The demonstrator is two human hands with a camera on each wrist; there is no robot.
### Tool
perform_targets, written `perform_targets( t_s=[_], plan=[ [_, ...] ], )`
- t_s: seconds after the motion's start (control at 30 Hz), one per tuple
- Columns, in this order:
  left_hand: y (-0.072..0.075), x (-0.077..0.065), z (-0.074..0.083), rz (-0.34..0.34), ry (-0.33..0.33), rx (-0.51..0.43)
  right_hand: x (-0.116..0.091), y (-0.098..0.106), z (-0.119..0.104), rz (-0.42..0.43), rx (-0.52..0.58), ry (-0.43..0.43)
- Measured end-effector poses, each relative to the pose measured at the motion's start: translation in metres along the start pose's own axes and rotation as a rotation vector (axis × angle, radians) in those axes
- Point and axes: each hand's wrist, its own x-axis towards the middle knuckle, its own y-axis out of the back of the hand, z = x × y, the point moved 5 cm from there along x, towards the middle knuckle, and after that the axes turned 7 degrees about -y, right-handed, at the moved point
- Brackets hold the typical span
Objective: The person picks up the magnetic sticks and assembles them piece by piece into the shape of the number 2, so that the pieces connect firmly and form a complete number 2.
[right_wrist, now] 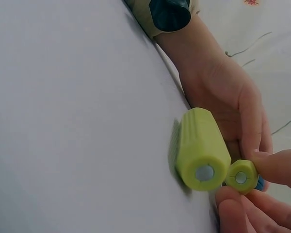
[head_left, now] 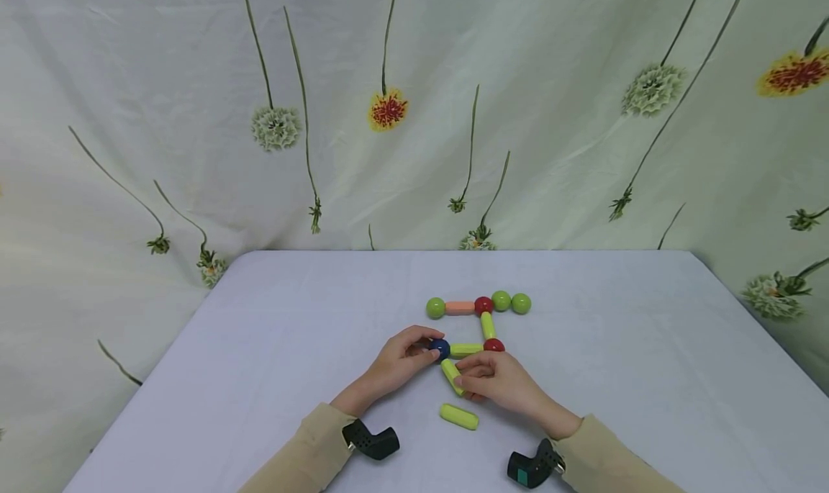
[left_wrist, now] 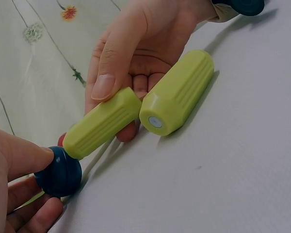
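I see a white counter (head_left: 272, 349) before a floral curtain (head_left: 194, 119); left grip (head_left: 404, 356) pinches blue ball (head_left: 440, 348), right grip (head_left: 495, 379) pinches green rod (head_left: 451, 375). Wrist views alone show rod-end discs.

Counting it up: three green balls (head_left: 435, 307), two red balls (head_left: 483, 305), one blue ball (head_left: 440, 347), four yellow-green sticks (head_left: 459, 416), one orange stick (head_left: 460, 308).

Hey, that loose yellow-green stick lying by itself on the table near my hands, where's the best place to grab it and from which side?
Probably pinch the loose stick around its middle, coming from above, fingers on its two long ribbed sides. It lies flat on the table and free of the other pieces, with both rounded ends clear. The right hand is nearest.
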Motion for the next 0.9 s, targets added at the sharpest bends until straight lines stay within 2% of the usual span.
perform_targets(
  t_s=[0.47, 0.73, 0.8, 0.9],
  plan=[
    [-0.002, 0.0, 0.001, -0.002, 0.026, 0.003, -0.002, -0.001, -0.002, 0.027, 0.026, 0.011],
    [0.003, -0.003, 0.036, -0.024, 0.026, 0.02, -0.002, -0.001, -0.002, 0.01, 0.032, 0.024],
    [0.004, -0.003, 0.037, -0.022, 0.022, 0.021, -0.003, -0.001, -0.003, 0.004, 0.032, 0.026],
    [0.001, -0.002, 0.024, -0.01, 0.022, 0.023, -0.004, -0.001, -0.004, -0.006, 0.032, 0.04]
  ],
)
